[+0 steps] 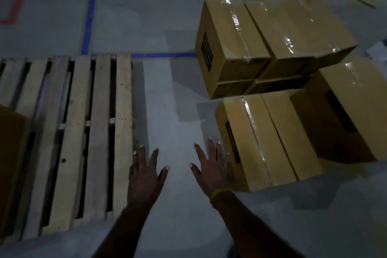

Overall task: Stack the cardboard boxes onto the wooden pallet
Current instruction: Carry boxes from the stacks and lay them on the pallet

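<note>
Both arms are reaching forward and down over the grey floor (167,94). The left hand (144,176) is hanging with its fingers spread and straight, holding nothing, its fingertips just beside the right edge of the wooden pallet (83,132). The right hand (211,167) is likewise spreading its fingers, gripping nothing, just beside the near cardboard box (268,142); whether it is touching the box cannot be told. A yellow band (218,194) is circling the right wrist.

The pallet is lying flat on the floor at the left, with the corner of one brown box (10,153) showing at its left edge. The other boxes are sitting on the floor at the right: a stacked pair (261,44) taped along the top, a further box (356,107) at the far right, and the near box in front of them. Blue tape lines (90,12) are running across the floor beyond the pallet.
</note>
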Demonstrator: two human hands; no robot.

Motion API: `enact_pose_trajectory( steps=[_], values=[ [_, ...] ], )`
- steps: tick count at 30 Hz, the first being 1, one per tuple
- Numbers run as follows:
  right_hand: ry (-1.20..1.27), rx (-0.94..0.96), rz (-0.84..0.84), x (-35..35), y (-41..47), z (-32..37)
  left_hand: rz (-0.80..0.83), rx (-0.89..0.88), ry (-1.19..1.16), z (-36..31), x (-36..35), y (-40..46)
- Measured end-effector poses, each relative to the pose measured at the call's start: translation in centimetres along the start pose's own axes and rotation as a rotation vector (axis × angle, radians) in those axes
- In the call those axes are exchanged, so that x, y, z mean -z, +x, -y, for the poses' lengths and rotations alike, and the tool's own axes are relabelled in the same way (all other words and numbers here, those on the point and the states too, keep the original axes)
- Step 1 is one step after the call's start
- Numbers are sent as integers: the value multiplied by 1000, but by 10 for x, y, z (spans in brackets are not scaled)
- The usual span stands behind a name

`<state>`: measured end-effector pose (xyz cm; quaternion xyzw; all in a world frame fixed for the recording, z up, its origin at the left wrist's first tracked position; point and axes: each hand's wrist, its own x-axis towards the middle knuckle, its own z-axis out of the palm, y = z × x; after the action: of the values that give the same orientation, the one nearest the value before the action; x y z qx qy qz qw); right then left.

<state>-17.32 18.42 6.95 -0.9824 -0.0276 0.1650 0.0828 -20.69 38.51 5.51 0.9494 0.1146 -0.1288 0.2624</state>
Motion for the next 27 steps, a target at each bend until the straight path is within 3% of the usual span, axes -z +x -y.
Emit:
enact_pose_trajectory(
  steps=[13,18,27],
  values=[
    [-72,-14,18,4,123,-332,122,-62,14,-254,-227,110],
    [-63,-33,50,-24,156,-397,209,-76,58,-294,-305,139],
    [-90,-40,123,-80,189,-461,379,-28,111,-307,-397,179]
  ],
)
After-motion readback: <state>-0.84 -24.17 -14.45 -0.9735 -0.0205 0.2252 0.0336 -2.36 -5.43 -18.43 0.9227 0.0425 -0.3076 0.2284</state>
